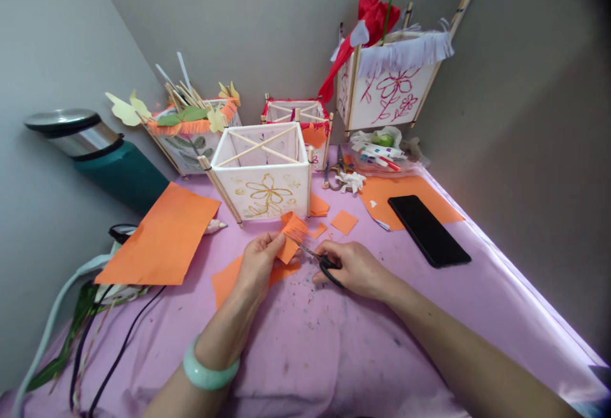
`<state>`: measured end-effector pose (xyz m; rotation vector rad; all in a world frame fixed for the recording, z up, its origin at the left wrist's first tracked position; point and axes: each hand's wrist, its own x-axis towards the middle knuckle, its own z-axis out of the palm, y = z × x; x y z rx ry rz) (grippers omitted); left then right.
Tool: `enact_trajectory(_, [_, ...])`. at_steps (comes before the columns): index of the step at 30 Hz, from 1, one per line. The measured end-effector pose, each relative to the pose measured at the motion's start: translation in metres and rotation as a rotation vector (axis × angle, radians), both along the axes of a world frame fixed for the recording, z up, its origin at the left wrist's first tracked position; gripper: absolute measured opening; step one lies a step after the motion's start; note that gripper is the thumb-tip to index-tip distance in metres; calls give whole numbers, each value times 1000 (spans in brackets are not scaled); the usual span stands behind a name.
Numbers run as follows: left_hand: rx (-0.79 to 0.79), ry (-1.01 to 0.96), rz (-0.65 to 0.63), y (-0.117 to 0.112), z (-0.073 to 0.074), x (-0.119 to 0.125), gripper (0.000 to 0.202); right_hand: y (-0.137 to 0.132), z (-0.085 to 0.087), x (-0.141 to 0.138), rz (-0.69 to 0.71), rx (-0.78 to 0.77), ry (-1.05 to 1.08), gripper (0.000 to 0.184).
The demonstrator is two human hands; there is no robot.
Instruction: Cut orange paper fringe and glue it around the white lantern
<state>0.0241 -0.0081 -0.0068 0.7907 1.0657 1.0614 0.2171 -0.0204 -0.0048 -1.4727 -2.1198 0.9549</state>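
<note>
My left hand point(260, 262) pinches a small piece of orange paper point(289, 249) between thumb and fingers; fine slits along its upper part make a fringe. In my right hand point(356, 268) is a pair of black-handled scissors point(329, 266), its blades pointing left and meeting the paper's fringed part. Whether the blades are apart or together is too small to tell. Just behind my hands stands a white box lantern point(265, 192) with wooden sticks at its corners and a yellow flower drawn on the front. A small orange square point(344, 222) lies to the right of the held piece.
Orange sheets point(162, 240) lie at left and right, the right one under a black phone point(428, 230). Behind stand decorated lanterns point(186, 144), a teal bottle point(126, 173), another pair of scissors point(340, 170) and markers point(382, 154). A lantern point(394, 93) hangs upper right. Cables point(126, 341) run along the left.
</note>
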Motion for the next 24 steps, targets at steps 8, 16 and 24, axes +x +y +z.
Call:
enact_trajectory(8, [-4,-11,2,0,1,0,28,0,-1,0,2,2,18,27])
enact_trajectory(16, [43,-11,68,3,-2,-5,28,0,-2,3,13,-19,41,31])
enact_trajectory(24, [64,9,167,5,1,-6,27,1,1,8,58,-94,87,38])
